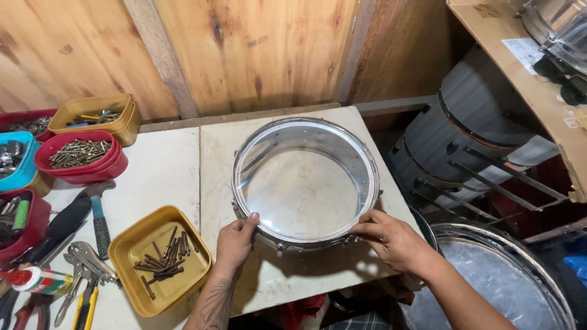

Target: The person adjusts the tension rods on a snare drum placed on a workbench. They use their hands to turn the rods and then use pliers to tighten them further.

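Behind the bench rose a wall of wooden boards [244, 55], its upper part cut off by the frame's top edge, and to the right a slanting cardboard sheet [526, 79] hid much of whatever shiny metal thing sat above it. Below that cardboard stood a grey drum shell [471, 122] with dark rods leaning across it, its lower half lost in shadow, and another clear drum head [495, 275] ran out of the bottom right corner. Across the middle lay the white worktop [165, 165], stained and made of two slabs with a seam between them; its near edge was hidden by the forearms. On the right slab rested the snare drum [306, 180], a shallow metal shell with a transparent skin through which the worktop showed. Left of it sat a yellow tray [131, 244] of dark screws, a red bowl [92, 168] of bolts, a second yellow tub [98, 110] of mixed bits, and a blue container [24, 162] sliced by the left edge. Pliers [82, 260], a blue-handled tool [98, 217] and a small glue bottle [36, 281] lay partly out of view at the lower left. The left hand [235, 241] gripped the drum's near rim with its fingers curled over the hoop; the right hand [391, 238] pinched the rim at the lower right, thumb on top.
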